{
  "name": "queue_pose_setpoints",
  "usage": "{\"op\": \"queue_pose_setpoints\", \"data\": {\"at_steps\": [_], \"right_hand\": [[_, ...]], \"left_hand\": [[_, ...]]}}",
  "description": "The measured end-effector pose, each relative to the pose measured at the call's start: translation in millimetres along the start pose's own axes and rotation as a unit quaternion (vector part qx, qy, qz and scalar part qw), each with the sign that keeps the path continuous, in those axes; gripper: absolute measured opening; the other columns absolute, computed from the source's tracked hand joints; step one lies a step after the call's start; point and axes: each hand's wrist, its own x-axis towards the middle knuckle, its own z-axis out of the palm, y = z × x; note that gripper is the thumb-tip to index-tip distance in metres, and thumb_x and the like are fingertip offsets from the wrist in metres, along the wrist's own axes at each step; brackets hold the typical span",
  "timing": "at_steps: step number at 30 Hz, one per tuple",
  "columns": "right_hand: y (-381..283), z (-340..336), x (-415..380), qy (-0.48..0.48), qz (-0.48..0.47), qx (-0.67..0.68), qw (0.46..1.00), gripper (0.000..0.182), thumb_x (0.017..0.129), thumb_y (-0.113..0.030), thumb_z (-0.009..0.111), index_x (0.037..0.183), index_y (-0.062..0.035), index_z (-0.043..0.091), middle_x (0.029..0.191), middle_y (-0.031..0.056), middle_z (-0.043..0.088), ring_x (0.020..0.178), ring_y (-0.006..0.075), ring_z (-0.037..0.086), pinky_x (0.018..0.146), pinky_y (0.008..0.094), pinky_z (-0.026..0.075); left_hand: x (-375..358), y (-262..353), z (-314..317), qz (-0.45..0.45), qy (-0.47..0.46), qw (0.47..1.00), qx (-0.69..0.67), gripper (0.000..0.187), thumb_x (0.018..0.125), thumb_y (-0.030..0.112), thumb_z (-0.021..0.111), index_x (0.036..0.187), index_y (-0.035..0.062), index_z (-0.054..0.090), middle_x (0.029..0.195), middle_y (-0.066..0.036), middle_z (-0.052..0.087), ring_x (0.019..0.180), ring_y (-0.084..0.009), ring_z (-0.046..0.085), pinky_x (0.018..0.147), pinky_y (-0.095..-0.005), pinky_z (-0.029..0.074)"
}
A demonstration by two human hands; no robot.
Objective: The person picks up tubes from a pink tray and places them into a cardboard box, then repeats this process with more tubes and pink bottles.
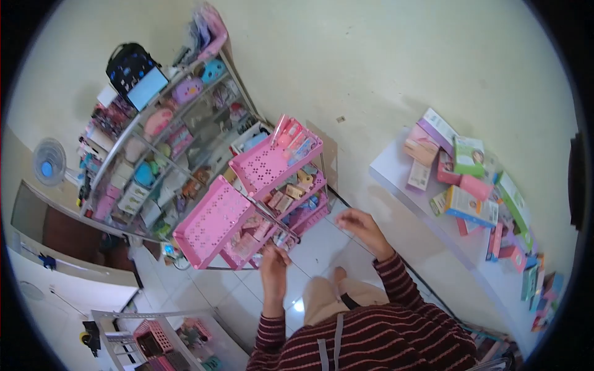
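Observation:
My left hand (274, 269) is raised in front of a pink tiered cart (213, 213), its fingers loosely bent and a little apart. I see nothing held in it. Farther right, my right hand (366, 231) hangs in the air over the floor, fingers half bent with the thumb apart, and it too shows no object. A second pink cart (263, 170) stands behind the first. Its top tray carries tubes and small packages (294, 139) at the right end, while small boxes (283, 203) fill the shelf below. The nearer cart's top tray shows its bare patterned bottom.
On the right, a white table (402, 176) bears a pile of boxes (470, 204). A glass display cabinet (179, 148) full of goods stands at left, with a backpack (131, 68) on top. At lower left is a shelf with a pink basket (151, 337).

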Motion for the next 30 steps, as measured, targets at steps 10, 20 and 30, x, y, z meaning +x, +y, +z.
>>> {"op": "queue_pose_setpoints", "data": {"at_steps": [10, 20, 30], "right_hand": [[20.2, -3.5, 149.4, 0.064, -0.050, -0.115, 0.990, 0.018, 0.073, -0.007, 0.055, 0.090, -0.0036, 0.052, 0.082, 0.0015, 0.052, 0.072, 0.0080, 0.049, 0.063, 0.0200, 0.040], [39.6, 3.1, 311.9, 0.129, -0.162, -0.547, 0.811, 0.039, 0.059, -0.003, 0.055, 0.097, -0.0042, 0.048, 0.103, 0.0101, 0.044, 0.099, 0.0265, 0.040, 0.081, 0.0363, 0.033], [49.9, -6.6, 384.9, -0.015, -0.155, -0.718, 0.678, 0.020, 0.067, -0.014, 0.047, 0.085, -0.0082, 0.054, 0.090, 0.0044, 0.050, 0.097, 0.0206, 0.042, 0.087, 0.0486, 0.025]], "left_hand": [[179.1, 18.7, 20.7, 0.097, 0.104, 0.972, 0.187, 0.016, 0.079, 0.016, 0.048, 0.088, 0.0041, 0.045, 0.071, -0.004, 0.049, 0.062, -0.0095, 0.044, 0.058, -0.0207, 0.035], [377.7, -6.7, 17.4, 0.194, -0.008, 0.803, 0.564, 0.032, 0.069, 0.014, 0.056, 0.096, 0.0008, 0.044, 0.087, -0.014, 0.049, 0.082, -0.0291, 0.047, 0.073, -0.0357, 0.036], [446.8, -27.8, 0.3, 0.085, -0.143, 0.803, 0.572, 0.029, 0.073, 0.021, 0.054, 0.092, 0.0005, 0.047, 0.087, -0.016, 0.050, 0.082, -0.0301, 0.047, 0.069, -0.0352, 0.039]]}}
